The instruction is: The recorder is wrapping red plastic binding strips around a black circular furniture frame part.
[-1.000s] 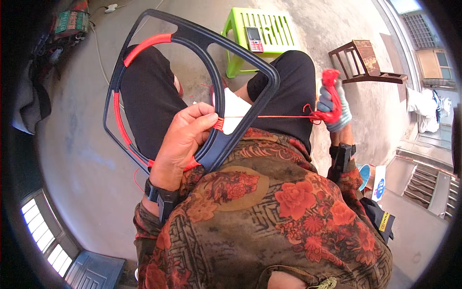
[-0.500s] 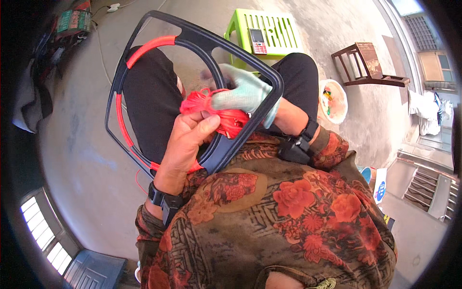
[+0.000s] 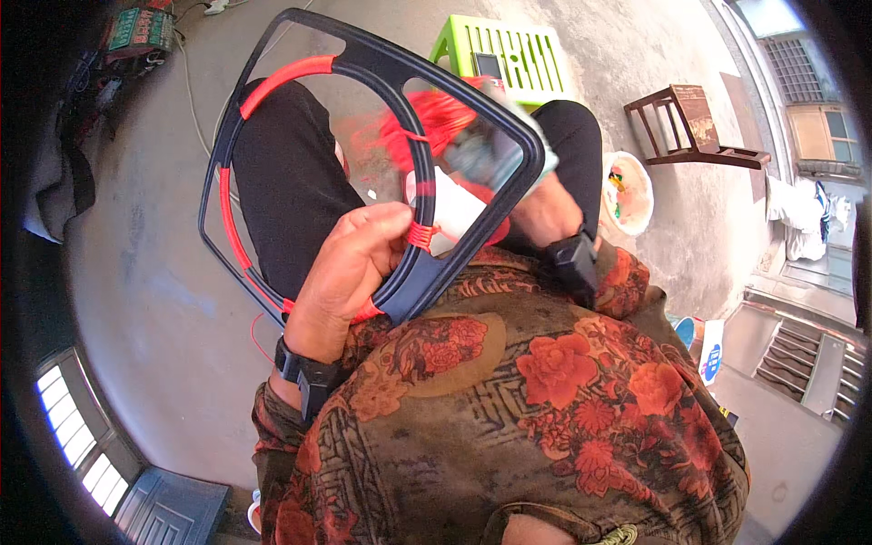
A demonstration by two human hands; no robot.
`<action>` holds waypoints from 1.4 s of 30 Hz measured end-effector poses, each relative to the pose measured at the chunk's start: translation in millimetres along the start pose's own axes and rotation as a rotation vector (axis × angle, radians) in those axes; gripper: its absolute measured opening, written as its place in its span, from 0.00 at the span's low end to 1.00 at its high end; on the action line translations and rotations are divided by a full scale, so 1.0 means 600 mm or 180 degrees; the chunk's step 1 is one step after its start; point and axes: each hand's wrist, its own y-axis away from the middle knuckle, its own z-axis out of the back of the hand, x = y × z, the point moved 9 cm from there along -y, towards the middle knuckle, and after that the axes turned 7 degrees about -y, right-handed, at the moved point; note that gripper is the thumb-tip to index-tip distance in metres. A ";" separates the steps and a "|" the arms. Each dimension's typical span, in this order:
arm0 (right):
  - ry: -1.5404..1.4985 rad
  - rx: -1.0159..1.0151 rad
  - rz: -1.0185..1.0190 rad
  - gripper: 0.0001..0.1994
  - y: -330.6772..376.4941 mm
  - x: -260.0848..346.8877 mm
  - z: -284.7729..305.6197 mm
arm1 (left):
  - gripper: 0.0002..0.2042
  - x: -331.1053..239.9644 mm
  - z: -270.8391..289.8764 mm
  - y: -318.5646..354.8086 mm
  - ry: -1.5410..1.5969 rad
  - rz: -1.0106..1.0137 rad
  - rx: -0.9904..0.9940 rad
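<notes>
A black frame (image 3: 418, 272) with an open inner ring lies tilted across my lap, red cord wound around stretches of the ring. My bare left hand (image 3: 350, 259) is closed on the ring, its thumb and fingers beside a short band of red windings (image 3: 420, 236). Beyond the ring, my right hand (image 3: 500, 150), in a pale green glove, grips a loose bundle of red cord (image 3: 431, 123). Motion blurs both glove and bundle, and the frame's outer bar partly hides them. One strand crosses the ring above the windings.
Ahead stands a green slotted stool (image 3: 518, 54) with a mobile phone (image 3: 489, 68) on it. A white tub (image 3: 636, 195) with small coloured items sits right of my knee. Further right is a brown wooden stool (image 3: 695, 123) on its side. Something white (image 3: 454, 218) shows between my legs.
My right hand has moved forward and right with the cord bundle, away from my left hand. My left thumb now rests at the windings; the white thing between my legs has come into view.
</notes>
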 end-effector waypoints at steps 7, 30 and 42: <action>-0.1872 0.0406 -0.0745 0.18 0.104 0.117 0.048 | 0.11 0.001 0.000 0.001 -0.0277 0.0031 -0.0005; 0.1228 0.0684 -0.1304 0.29 0.124 0.023 -0.028 | 0.03 -0.004 -0.003 -0.001 -0.0463 -0.0110 -0.0229; 0.1241 0.1289 -0.1907 0.21 0.054 -0.075 -0.109 | 0.11 -0.013 0.017 0.009 -0.1059 -0.0190 -0.0611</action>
